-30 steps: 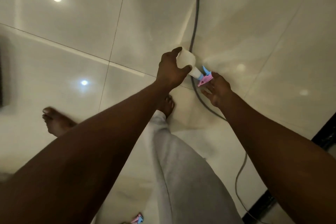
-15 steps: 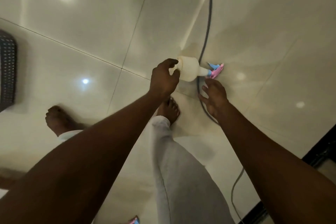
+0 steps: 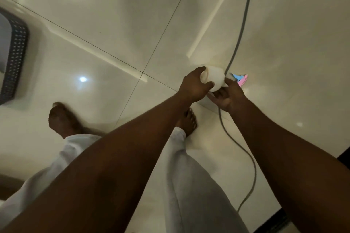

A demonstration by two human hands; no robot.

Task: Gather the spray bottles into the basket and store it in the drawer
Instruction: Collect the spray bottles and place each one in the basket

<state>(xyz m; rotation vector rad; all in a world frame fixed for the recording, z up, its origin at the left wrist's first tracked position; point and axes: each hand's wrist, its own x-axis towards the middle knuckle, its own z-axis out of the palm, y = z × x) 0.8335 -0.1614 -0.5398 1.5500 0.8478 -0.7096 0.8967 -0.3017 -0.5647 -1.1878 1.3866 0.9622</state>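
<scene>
A dark perforated basket [image 3: 18, 56] is seen at the left edge of the frame, on the pale tiled floor [image 3: 113, 15]. Right of centre, well apart from it, a white spray bottle [image 3: 216, 78] (pink and blue trigger, pointed right) is held sideways above the floor. Its base is gripped by the left hand [image 3: 195, 86], fingers curled round it. Its neck end is clasped from below by the right hand [image 3: 230, 97]. A grey cable [image 3: 244, 24] is seen behind the bottle.
</scene>
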